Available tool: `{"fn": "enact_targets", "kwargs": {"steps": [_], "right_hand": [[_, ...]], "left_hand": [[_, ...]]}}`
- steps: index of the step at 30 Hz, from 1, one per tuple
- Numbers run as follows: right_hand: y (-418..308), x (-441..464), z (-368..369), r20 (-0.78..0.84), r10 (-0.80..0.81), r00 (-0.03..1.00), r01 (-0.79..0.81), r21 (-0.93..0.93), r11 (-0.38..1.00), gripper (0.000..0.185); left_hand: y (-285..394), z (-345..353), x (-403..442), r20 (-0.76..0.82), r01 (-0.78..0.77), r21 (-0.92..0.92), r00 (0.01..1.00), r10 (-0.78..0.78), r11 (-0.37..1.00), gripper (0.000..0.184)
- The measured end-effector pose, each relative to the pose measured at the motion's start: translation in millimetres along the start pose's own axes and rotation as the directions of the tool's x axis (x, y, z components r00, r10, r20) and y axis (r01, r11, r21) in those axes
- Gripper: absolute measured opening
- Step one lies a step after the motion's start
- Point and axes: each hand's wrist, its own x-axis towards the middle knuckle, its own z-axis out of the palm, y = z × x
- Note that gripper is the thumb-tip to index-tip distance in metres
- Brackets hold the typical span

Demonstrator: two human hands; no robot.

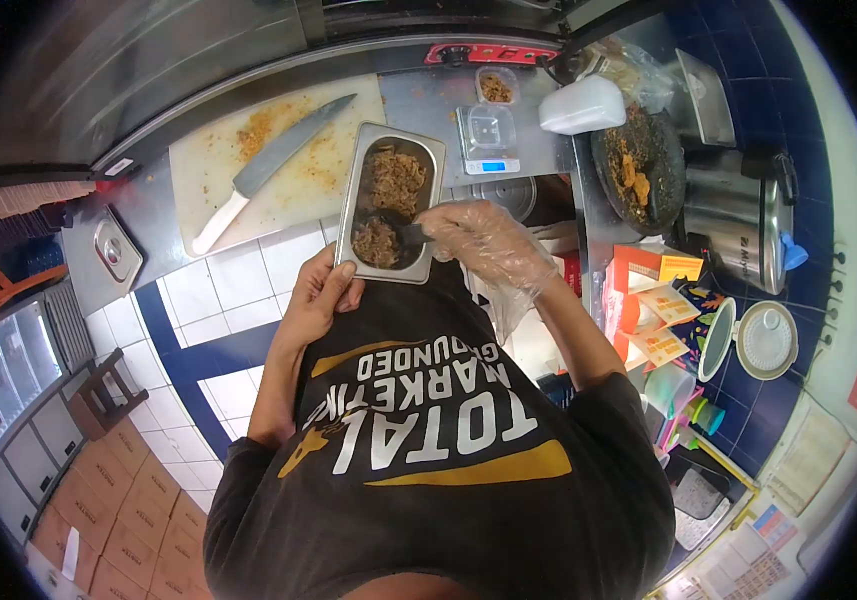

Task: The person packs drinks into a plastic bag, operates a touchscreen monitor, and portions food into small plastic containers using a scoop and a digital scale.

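Note:
My bare left hand (327, 291) grips the lower left corner of a small steel food pan (356, 172), with the thumb over its rim. Two mounds of brown shredded, cooked-looking food (395, 184) lie in the pan. My right hand (488, 243), in a clear plastic glove, is closed on a dark spoon-like utensil (411, 234). The utensil's end is down in the nearer mound, so its full shape is hidden. The pan is held in front of my dark printed T-shirt, near the counter's edge.
A large knife (283, 157) lies on a stained white cutting board (193, 160). A digital scale (490, 166) carries a clear container; another container of brown food (495, 87) stands behind it. At right are a dark stone bowl (668, 175), a steel pot (733, 220) and a white tub (582, 105).

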Motion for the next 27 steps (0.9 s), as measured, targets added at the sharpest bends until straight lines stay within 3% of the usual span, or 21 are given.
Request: {"fn": "enact_targets", "kwargs": {"steps": [2, 5, 9, 11, 15, 20, 23, 27], "right_hand": [[5.7, -3.5, 1.7, -0.006, 0.108, 0.994, -0.104, 0.232, 0.967, 0.032], [19.9, -4.5, 6.7, -0.035, 0.149, 0.988, -0.124, 0.385, 0.915, 0.030], [23.5, -9.9, 1.8, -0.025, 0.166, 0.986, -0.142, 0.406, 0.903, 0.028], [29.9, -12.0, 3.8, -0.101, 0.150, 0.983, -0.076, 0.522, 0.849, 0.027], [25.0, -20.8, -4.1, -0.177, 0.208, 0.962, -0.110, 0.446, 0.888, 0.026], [22.7, -27.8, 0.5, -0.454, 0.095, 0.886, 0.030, 0.261, 0.965, 0.024], [20.1, -33.3, 0.1, -0.497, -0.014, 0.868, 0.089, 0.128, 0.988, 0.021], [24.9, -31.2, 7.6, -0.520, -0.014, 0.854, 0.085, 0.114, 0.990, 0.021]], "left_hand": [[0.2, -1.0, 1.7, 0.012, -0.007, 0.000, 1.000, 0.007, 1.000, 0.022], [1.6, -0.2, 6.0, 0.011, -0.009, 0.023, 1.000, 0.009, 1.000, 0.022], [1.3, 0.0, 11.0, -0.013, 0.011, 0.015, 1.000, -0.011, 1.000, 0.023], [-1.8, -1.5, 14.4, -0.013, 0.012, -0.007, 1.000, -0.012, 1.000, 0.023], [-6.8, -3.5, 24.5, 0.021, -0.011, -0.018, 1.000, 0.012, 1.000, 0.023], [-3.6, -0.9, 33.8, 0.017, 0.005, 0.009, 1.000, -0.005, 1.000, 0.022], [-3.1, -1.9, 37.8, 0.042, 0.010, 0.007, 0.999, -0.010, 1.000, 0.021], [-4.0, -2.4, 42.4, 0.060, 0.000, -0.005, 0.998, 0.001, 1.000, 0.020]]}}
